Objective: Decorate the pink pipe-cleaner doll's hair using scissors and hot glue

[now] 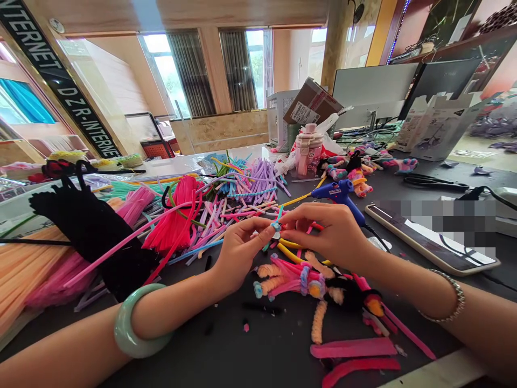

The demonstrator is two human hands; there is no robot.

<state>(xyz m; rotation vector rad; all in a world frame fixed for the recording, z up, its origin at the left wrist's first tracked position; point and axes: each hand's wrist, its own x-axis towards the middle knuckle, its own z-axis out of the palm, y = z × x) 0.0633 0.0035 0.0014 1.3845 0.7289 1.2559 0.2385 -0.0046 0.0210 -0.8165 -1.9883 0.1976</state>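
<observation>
My left hand [239, 249] and my right hand [323, 231] meet above the dark table [226, 350], both pinched on a small teal pipe cleaner piece [276, 223] held between the fingertips. Just below them lies a half-made pipe cleaner doll [319, 288] in pink, orange, purple and black. A green bangle sits on my left wrist and a silver bracelet on my right wrist.
Heaps of coloured pipe cleaners [177, 215] cover the left and middle. A blue glue gun [341, 195], a phone [432, 237], scissors [436, 182], a pink bottle [309, 151], finished dolls [355, 170] and monitors [371, 89] lie beyond. Pink strips [353, 347] lie near the front edge.
</observation>
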